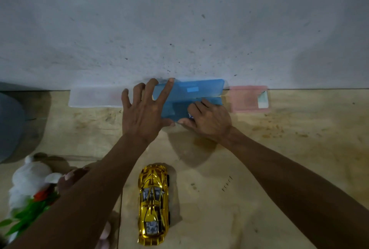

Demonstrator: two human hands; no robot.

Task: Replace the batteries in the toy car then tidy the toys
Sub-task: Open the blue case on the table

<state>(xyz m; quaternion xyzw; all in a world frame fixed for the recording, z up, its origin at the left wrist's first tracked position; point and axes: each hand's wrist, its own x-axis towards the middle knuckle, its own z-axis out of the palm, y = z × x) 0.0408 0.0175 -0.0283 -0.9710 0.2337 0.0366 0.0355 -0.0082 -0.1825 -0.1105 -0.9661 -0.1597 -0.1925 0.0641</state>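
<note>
A shiny gold toy car (153, 204) stands on its wheels on the wooden table, near the front, between my forearms. At the back against the wall lies a blue plastic box (191, 93) with its lid raised. My left hand (143, 109) rests spread on the box's left end, forefinger on the lid's edge. My right hand (207, 118) reaches into the box with fingers curled around something small; what it is stays hidden.
A clear plastic box (93, 98) sits left of the blue one and a pink box (248, 99) right of it, all along the wall (179, 29). A white plush toy with green leaves (30, 190) lies at the front left. A grey object (10, 127) stands at the left edge.
</note>
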